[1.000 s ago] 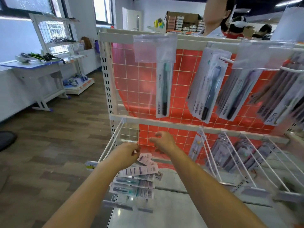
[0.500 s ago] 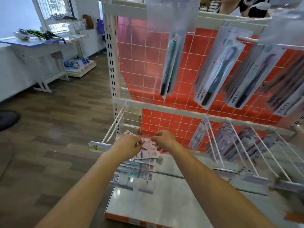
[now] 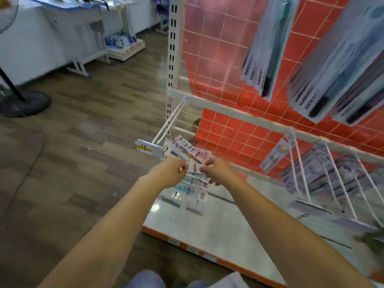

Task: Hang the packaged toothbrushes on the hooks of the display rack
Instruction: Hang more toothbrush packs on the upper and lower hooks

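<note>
Since a second ago the view has dropped and moved closer to the rack, and the two hands have come together at the bundle of packets. The left hand (image 3: 169, 172) grips a fanned bundle of packaged toothbrushes (image 3: 192, 179) just below the tip of the lower-left hook (image 3: 166, 125), fingers curled round the packets. The right hand (image 3: 218, 171) touches the top packet, its fingers bent as if pinching the card's edge, though blur hides the exact hold. The hook, a pair of white wires with a price tag (image 3: 148, 149) at the front, looks bare. Other packets hang on hooks further right and on the upper row against the red grid panel (image 3: 228, 65). The step in hand appears to be separating one packet from the bundle. Next, its hanging hole likely needs lining up with the hook tip, then sliding on.
</note>
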The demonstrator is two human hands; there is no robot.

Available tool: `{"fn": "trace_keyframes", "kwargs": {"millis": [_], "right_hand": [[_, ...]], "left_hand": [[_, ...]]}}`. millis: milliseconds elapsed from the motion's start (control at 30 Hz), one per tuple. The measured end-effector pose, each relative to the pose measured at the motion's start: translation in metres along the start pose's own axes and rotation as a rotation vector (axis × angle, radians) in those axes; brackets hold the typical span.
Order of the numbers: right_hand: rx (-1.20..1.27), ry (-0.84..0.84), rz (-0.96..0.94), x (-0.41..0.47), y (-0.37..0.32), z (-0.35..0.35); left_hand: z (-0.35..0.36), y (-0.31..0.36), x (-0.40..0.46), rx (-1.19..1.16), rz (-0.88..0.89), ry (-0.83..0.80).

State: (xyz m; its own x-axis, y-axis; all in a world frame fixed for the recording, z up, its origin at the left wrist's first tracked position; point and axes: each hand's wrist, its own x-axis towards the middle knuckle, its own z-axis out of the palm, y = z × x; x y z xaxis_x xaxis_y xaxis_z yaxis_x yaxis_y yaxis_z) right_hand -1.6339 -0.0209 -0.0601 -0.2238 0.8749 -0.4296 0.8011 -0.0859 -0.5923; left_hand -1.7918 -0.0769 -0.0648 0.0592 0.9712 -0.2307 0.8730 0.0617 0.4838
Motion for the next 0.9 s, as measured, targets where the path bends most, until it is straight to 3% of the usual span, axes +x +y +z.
{"fn": "trace_keyframes", "kwargs": {"millis": [167,333,467,667,900], "right_hand": [[-0.081,-0.086,0.021,0.015,0.005,0.019],[-0.182,-0.024,0.053,0.038,0.026,0.052],[-0.254,0.067,-0.045,0.062,0.043,0.082],[-0.424,-0.017,-0.125,0.087,0.064,0.116],[-0.550,-0.062,-0.201,0.112,0.084,0.139]], "left_hand": [[0.009,-0.034,-0.008,-0.048,-0.104,-0.042],[0.029,-0.063,-0.002,-0.081,-0.171,-0.101],[0.064,-0.088,0.002,-0.181,-0.235,-0.141],[0.114,-0.114,0.001,-0.284,-0.380,-0.198],[0.143,-0.138,0.000,-0.339,-0.419,-0.252]]}}
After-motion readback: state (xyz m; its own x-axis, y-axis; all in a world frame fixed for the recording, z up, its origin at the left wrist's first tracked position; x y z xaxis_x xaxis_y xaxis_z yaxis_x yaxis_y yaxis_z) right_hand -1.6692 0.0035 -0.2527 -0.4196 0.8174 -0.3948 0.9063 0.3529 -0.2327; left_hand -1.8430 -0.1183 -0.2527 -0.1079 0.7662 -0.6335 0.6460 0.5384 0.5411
